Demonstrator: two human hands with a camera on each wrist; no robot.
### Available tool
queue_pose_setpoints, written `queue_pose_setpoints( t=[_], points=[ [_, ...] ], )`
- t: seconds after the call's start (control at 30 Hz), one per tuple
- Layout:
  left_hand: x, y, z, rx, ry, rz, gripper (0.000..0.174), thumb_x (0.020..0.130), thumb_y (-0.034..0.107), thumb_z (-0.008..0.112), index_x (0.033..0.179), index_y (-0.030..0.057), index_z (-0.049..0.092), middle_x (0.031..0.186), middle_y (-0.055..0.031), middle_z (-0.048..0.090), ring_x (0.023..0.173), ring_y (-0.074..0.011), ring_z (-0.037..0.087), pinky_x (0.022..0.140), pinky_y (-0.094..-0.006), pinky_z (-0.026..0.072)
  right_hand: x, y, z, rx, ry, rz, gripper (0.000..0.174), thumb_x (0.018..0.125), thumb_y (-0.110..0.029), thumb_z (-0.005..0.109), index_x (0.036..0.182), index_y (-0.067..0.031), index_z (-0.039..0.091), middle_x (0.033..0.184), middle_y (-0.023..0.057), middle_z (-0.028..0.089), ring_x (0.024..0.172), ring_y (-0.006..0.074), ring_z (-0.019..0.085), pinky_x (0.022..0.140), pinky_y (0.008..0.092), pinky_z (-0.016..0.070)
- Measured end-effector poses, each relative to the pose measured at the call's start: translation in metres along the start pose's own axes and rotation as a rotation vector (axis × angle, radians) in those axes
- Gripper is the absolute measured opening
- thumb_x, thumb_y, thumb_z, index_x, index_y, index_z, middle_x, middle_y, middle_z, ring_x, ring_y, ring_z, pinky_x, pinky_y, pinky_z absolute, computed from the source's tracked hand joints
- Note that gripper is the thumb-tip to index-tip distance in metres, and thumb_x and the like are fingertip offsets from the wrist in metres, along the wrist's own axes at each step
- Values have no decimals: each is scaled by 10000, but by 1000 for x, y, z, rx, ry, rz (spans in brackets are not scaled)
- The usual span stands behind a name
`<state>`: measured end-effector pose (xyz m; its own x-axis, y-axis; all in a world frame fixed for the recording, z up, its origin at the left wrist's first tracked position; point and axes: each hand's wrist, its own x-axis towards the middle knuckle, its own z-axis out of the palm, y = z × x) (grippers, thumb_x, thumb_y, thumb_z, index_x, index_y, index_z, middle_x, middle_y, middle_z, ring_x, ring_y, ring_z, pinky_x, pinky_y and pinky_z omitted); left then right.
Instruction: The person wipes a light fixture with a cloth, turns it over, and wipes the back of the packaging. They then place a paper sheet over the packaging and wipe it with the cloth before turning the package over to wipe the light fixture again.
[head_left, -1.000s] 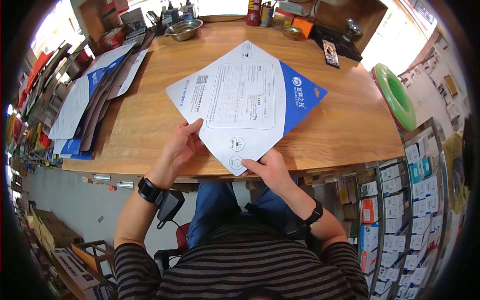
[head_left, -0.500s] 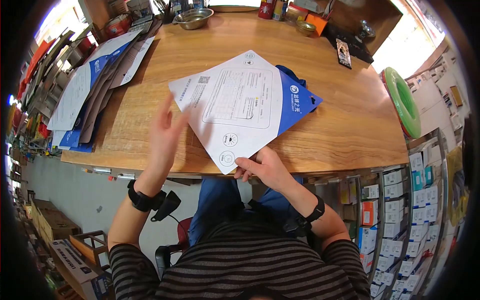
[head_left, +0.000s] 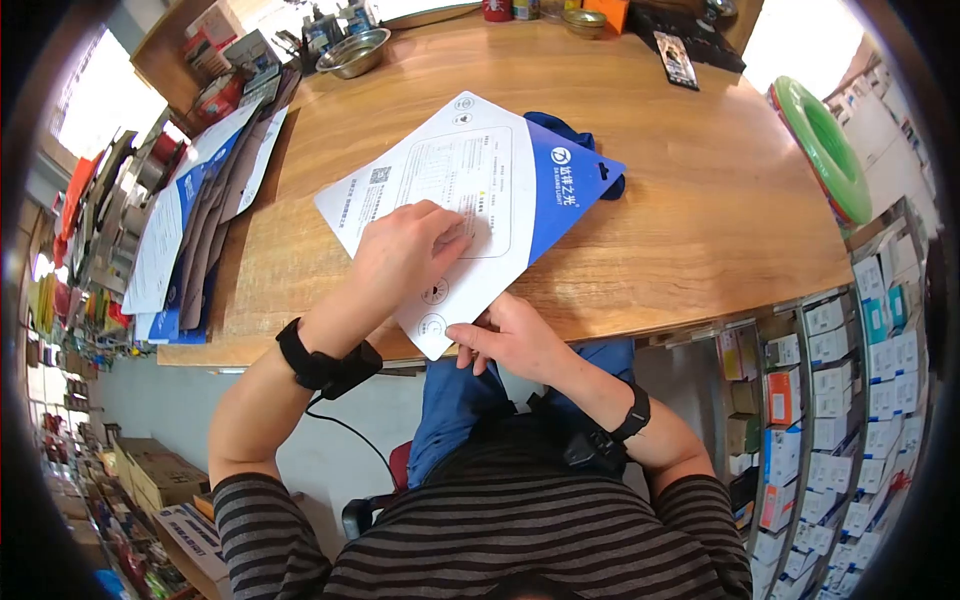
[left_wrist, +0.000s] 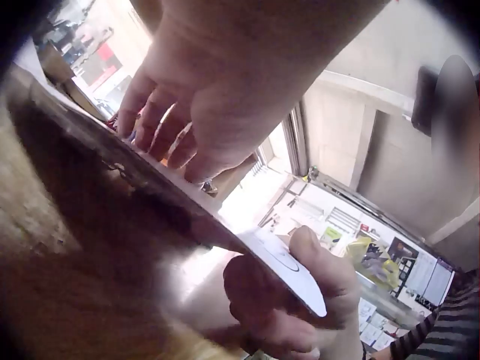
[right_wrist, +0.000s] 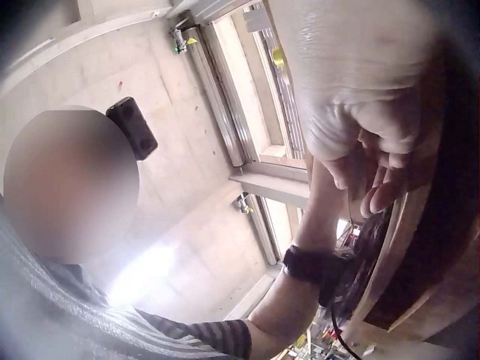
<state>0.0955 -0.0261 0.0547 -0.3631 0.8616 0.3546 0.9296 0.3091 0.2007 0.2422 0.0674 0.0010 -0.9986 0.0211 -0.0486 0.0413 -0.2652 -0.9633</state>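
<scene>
- Change, left hand (head_left: 405, 250): a second ago it gripped the left edge of the printed card (head_left: 490, 190); half a second ago it hung in the air just beside; now it lies across the lower part of the printed face, as I see it from here.
- Unchanged: right hand (head_left: 515, 340) clamped on the near corner, thumb above, fingers beneath.
- Meaning (judged): the right hand alone appears to have the near corner, leaving the left free to work on the face.
- Left hand state: fingers apart and loosely bent, gripping nothing that I can see. Contact with the face: cannot tell.
- Card position: above the table (head_left: 700, 220), near corner at about the front edge; underside visible in the left wrist view.
- Also new since a second ago: a dark blue object (head_left: 548, 122) shows from behind the far blue side; mostly hidden, identity unclear.
- Card appearance: thin, flat, diamond-wise to the person. White, with a blue end bearing white logo and lettering, and a hang hole (head_left: 603, 170) near its corner. QR code (head_left: 378, 175), framed text, round icons. Small print illegible.
</scene>
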Motion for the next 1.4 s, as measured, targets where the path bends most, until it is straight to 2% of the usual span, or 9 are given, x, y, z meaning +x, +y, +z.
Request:
queue_pose_setpoints(
  t=[0.13,0.23,0.5,0.83,0.93,1.0,1.13,1.2,1.4],
  points=[
    [0,-2,6,24,70,103,132,754,117,666,857,39,690,766,-80,661,637,-231,636,584,-315,509,-1,-2,-3,30,-22,15,287,886,-114,568,1085,59,455,843,115,600,626,138,600,469,248,481],
    [0,-4,8,-82,82,26,135,769,162,653,846,57,687,733,-76,653,616,-235,631,555,-315,502,-2,-5,-5,51,-38,30,294,890,-119,567,1104,53,461,865,113,595,646,141,602,489,248,493],
    [1,-6,4,-320,32,-287,174,814,112,632,926,-10,686,795,-160,682,680,-204,679,633,-280,533,-3,-5,-8,69,-74,2,306,897,-126,563,1127,48,460,883,114,586,664,151,604,517,250,508],
    [-2,-3,3,-355,63,-344,167,813,116,641,915,-8,686,789,-131,685,669,-186,671,633,-275,527,-1,-4,-8,55,-86,20,310,903,-131,559,1127,53,447,886,121,585,666,156,607,517,250,513],
    [-4,0,0,-262,14,-206,143,791,84,640,902,8,690,835,-108,676,719,-213,660,662,-299,528,-1,-4,-8,61,-79,20,307,899,-127,565,1118,57,454,877,119,588,666,155,609,517,250,514],
    [-8,-6,3,-72,21,139,190,759,40,621,937,31,683,922,-91,655,820,-251,634,711,-329,524,-1,-5,-9,64,-72,20,300,896,-125,570,1108,59,463,866,117,591,664,154,609,517,248,514],
    [-15,-10,-5,-7,-61,184,325,720,8,606,1040,40,649,1040,-108,620,919,-277,607,763,-346,514,0,-4,-9,77,-74,37,266,889,-115,578,1074,58,496,830,109,600,653,150,608,516,247,512],
    [-15,-9,-15,-34,-243,216,493,697,-22,581,1188,26,556,1216,-136,537,1064,-297,551,877,-355,467,0,-3,-9,76,-71,33,253,887,-110,579,1062,56,506,821,108,603,650,148,609,515,247,511],
    [-21,-3,-37,109,-492,288,714,679,-21,556,1359,14,341,1401,-158,369,1272,-318,384,1025,-427,339,-2,-3,-9,101,-54,14,258,883,-101,569,1058,69,485,806,111,600,614,143,597,489,245,495]
  ],
)
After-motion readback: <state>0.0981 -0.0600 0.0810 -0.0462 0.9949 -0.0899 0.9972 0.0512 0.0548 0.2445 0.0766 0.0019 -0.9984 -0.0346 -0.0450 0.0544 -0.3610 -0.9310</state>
